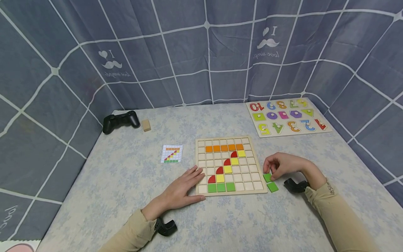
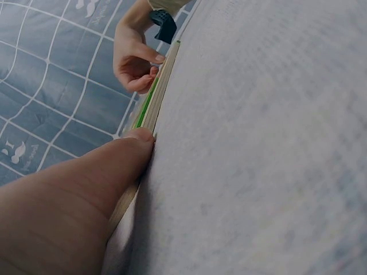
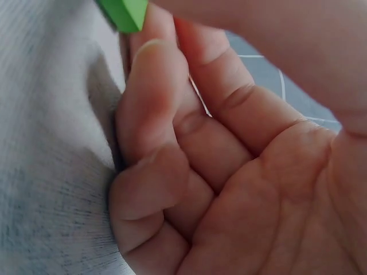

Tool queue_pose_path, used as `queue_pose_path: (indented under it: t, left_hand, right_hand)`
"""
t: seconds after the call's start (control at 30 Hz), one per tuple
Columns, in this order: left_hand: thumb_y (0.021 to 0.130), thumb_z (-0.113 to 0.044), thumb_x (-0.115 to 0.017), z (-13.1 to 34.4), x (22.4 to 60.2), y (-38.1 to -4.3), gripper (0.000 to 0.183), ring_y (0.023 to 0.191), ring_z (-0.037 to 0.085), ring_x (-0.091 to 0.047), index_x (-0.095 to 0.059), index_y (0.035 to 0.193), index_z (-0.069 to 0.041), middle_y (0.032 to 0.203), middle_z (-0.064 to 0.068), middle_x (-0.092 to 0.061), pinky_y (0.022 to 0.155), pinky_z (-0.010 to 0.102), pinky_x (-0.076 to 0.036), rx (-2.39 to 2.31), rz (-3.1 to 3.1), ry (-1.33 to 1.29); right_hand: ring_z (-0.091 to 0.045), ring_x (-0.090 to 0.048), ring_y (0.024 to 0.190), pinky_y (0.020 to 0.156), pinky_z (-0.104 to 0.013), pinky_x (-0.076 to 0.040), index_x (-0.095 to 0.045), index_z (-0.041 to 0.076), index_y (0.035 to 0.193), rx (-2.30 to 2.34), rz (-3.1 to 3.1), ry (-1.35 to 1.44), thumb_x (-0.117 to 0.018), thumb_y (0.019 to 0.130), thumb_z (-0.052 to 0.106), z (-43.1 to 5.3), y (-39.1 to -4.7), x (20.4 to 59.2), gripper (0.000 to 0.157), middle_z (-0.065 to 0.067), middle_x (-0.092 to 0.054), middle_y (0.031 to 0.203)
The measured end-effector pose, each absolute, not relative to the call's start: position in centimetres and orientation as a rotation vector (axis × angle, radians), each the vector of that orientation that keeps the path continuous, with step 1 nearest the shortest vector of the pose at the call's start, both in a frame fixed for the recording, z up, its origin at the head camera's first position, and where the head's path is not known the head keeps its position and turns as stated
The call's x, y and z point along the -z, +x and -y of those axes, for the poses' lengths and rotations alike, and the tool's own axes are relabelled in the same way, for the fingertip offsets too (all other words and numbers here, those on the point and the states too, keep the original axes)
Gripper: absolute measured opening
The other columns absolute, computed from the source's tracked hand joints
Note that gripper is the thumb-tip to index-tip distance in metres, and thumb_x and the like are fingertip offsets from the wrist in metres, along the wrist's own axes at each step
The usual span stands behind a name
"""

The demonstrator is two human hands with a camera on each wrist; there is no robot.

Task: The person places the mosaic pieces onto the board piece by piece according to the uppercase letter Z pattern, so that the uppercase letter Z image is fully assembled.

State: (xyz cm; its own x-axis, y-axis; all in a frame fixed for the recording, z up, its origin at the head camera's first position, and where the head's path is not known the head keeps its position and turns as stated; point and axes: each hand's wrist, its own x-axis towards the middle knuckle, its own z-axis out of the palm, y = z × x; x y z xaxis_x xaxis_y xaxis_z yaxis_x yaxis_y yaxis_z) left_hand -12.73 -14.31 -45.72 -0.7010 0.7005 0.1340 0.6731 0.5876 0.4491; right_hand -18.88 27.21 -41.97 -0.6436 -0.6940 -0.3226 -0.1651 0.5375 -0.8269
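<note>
A wooden grid board [image 1: 247,177] lies on the table. Orange squares [image 1: 224,148] form a row near its far side, red quarter-round and yellow pieces [image 1: 227,169] step diagonally, and several green squares [image 1: 221,187] line the near row. My left hand [image 1: 181,189] rests at the board's left edge, fingers extended, the thumb along its near left corner. Just right of the board, my right hand [image 1: 284,166] pinches a green square tile [image 1: 267,177] between thumb and fingertips. Another green tile [image 1: 272,187] lies beside it. The right wrist view shows only part of a green tile [image 3: 127,12].
A small printed pattern card [image 1: 171,154] lies left of the board. Farther back are a black game controller [image 1: 121,121] and a small wooden block [image 1: 146,125]. A number-and-shape puzzle board [image 1: 288,119] sits at the back right. Blue checked curtains [image 1: 189,52] surround the table.
</note>
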Motion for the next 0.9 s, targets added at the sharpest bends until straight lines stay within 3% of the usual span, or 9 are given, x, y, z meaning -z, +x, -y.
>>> queue_pose_path:
  t: [0.47,0.63,0.77,0.9]
  left_hand:
    - [0.088,-0.054,-0.057,14.3,45.7,-12.7,0.075,0.142,0.019,-0.015,-0.039,0.144,-0.007,0.152,0.005,-0.029,0.116,0.033,-0.017,-0.744,-2.742,1.187]
    - [0.088,-0.055,-0.057,14.3,45.8,-12.7,0.076,0.142,0.018,-0.014,-0.039,0.144,-0.007,0.152,0.005,-0.028,0.116,0.034,-0.017,-0.747,-2.743,1.188]
    - [0.088,-0.055,-0.057,14.4,45.8,-12.7,0.076,0.142,0.018,-0.014,-0.039,0.144,-0.008,0.152,0.004,-0.028,0.116,0.034,-0.018,-0.753,-2.741,1.180]
    - [0.088,-0.056,-0.056,14.4,45.7,-12.7,0.076,0.142,0.017,-0.014,-0.039,0.144,-0.008,0.152,0.004,-0.027,0.116,0.034,-0.018,-0.751,-2.739,1.178]
  right_hand:
    - [-0.005,-0.045,0.058,0.051,-0.018,-0.039,-0.060,0.001,0.082,1.059,-2.105,-0.749,-0.075,0.075,0.005,-27.4,-18.6,41.1,0.018,0.002,-0.052,0.068]
    - [-0.004,-0.049,0.058,0.051,-0.019,-0.044,-0.063,0.001,0.086,1.141,-2.041,-0.833,-0.071,0.082,0.006,-27.1,-18.4,40.6,0.011,-0.005,-0.061,0.068]
    - [-0.013,-0.060,0.065,0.060,-0.023,-0.051,-0.065,0.002,0.091,1.180,-2.112,-0.826,-0.070,0.084,0.009,-25.3,-17.8,40.0,0.010,-0.011,-0.068,0.078]
    - [-0.023,-0.064,0.072,0.066,-0.024,-0.054,-0.066,0.003,0.091,1.181,-2.209,-0.768,-0.070,0.084,0.010,-22.8,-17.0,39.8,0.011,-0.008,-0.068,0.081]
